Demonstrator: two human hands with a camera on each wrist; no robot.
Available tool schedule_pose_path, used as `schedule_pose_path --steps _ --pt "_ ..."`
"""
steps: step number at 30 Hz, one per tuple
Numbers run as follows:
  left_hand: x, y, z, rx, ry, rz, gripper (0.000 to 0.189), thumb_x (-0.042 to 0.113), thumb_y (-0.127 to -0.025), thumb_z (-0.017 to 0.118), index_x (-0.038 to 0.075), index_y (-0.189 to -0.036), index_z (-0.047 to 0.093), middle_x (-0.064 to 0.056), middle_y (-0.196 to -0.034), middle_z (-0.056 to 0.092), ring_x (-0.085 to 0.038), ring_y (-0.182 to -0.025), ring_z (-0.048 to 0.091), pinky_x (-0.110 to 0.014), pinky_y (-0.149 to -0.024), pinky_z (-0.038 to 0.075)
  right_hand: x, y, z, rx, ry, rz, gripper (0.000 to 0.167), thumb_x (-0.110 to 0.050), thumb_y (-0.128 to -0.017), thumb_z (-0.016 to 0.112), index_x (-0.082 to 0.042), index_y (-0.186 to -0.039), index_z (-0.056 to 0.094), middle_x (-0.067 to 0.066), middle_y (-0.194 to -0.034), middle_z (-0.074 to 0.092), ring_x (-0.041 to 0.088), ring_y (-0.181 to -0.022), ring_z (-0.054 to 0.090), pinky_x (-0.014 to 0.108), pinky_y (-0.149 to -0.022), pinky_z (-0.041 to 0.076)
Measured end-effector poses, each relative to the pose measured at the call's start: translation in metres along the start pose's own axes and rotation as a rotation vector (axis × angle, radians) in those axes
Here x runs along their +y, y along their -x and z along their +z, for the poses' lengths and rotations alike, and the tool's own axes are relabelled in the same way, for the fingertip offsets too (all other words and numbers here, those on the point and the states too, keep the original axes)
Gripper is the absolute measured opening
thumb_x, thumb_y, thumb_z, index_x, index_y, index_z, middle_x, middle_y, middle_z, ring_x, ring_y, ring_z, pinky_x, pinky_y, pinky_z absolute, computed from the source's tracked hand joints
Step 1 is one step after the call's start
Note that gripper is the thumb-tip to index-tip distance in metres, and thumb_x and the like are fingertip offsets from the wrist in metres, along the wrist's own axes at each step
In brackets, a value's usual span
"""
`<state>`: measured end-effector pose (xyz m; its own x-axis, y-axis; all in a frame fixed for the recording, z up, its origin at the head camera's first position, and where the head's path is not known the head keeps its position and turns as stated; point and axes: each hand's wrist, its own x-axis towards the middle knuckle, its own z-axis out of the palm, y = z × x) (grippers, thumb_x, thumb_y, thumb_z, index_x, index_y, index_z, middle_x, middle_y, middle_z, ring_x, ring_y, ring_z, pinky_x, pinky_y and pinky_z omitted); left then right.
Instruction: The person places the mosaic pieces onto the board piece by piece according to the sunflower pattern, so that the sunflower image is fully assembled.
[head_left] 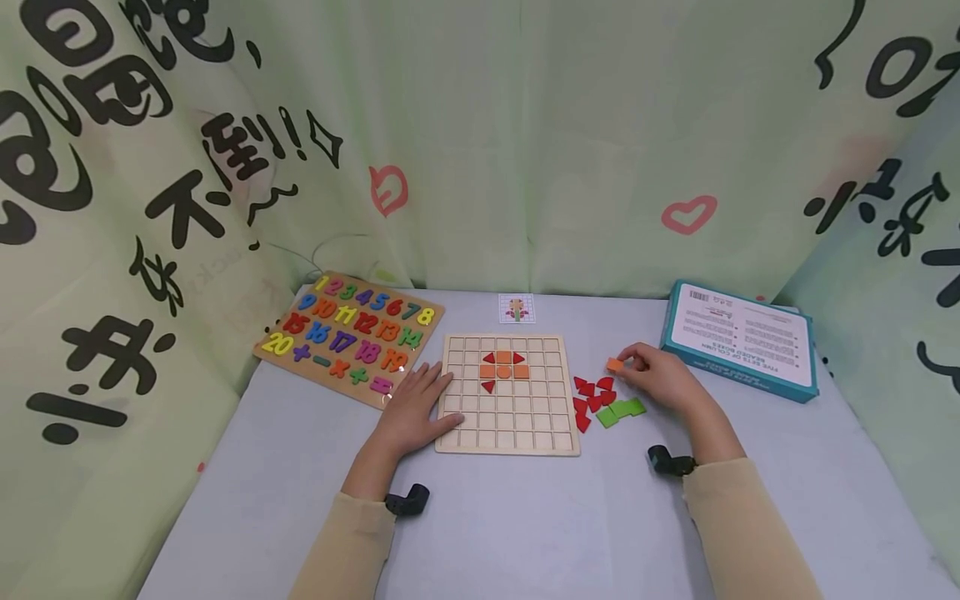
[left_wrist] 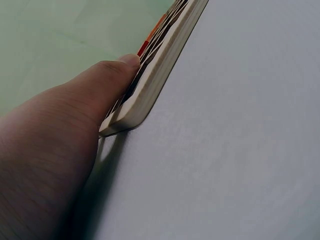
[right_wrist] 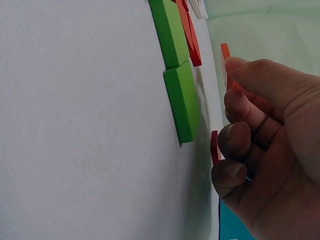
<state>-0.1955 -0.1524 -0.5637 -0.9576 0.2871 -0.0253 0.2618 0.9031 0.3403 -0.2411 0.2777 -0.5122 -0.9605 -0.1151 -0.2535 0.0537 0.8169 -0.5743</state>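
Observation:
A wooden grid board (head_left: 540, 429) lies in the middle of the table, with several orange pieces (head_left: 504, 357) and red triangles (head_left: 489, 387) set in its upper cells. At its left edge rests my left hand (head_left: 412, 408), fingers extended and thumb on the lower left corner; the left wrist view shows the thumb (left_wrist: 112, 80) on the board's rim. Right of the board, my right hand (head_left: 662, 379) pinches an orange square block (head_left: 614, 365) between thumb and finger, held above the table. Beneath it lie loose red pieces (head_left: 595, 403) and green blocks (right_wrist: 182, 102).
A number puzzle board (head_left: 352, 329) with colourful digits sits at the back left, near my left fingers. A small pattern card (head_left: 517, 308) lies behind the grid board. The teal-edged box (head_left: 742, 337) stands at the back right. A curtain (head_left: 525, 150) closes off the table's back.

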Motion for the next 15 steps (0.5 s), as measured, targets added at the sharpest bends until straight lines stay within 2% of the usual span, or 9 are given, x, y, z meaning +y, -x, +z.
schedule_pose_path --steps 8,15 --pt "0.000 0.000 -0.001 -0.014 0.003 0.001 0.084 0.071 -0.086 0.055 0.024 -0.154 0.037 -0.001 -0.165 0.025 -0.025 -0.155 0.014 -0.049 -0.126 0.011 -0.020 0.005 0.001 -0.002 0.001 -0.051 0.043 -0.035 -0.092 0.069 -0.015 -0.128 0.057 0.009 -0.100 0.061 0.024 -0.091 0.056 0.026 -0.070 0.050" --pt "0.001 -0.001 -0.001 -0.012 0.006 -0.004 0.083 0.070 -0.086 0.055 0.024 -0.154 0.037 0.000 -0.165 0.025 -0.025 -0.155 0.014 -0.049 -0.126 0.011 -0.040 0.009 0.011 -0.030 -0.033 -0.086 0.038 -0.028 -0.093 0.067 -0.015 -0.127 0.057 0.008 -0.094 0.062 0.022 -0.083 0.058 0.027 -0.066 0.052"
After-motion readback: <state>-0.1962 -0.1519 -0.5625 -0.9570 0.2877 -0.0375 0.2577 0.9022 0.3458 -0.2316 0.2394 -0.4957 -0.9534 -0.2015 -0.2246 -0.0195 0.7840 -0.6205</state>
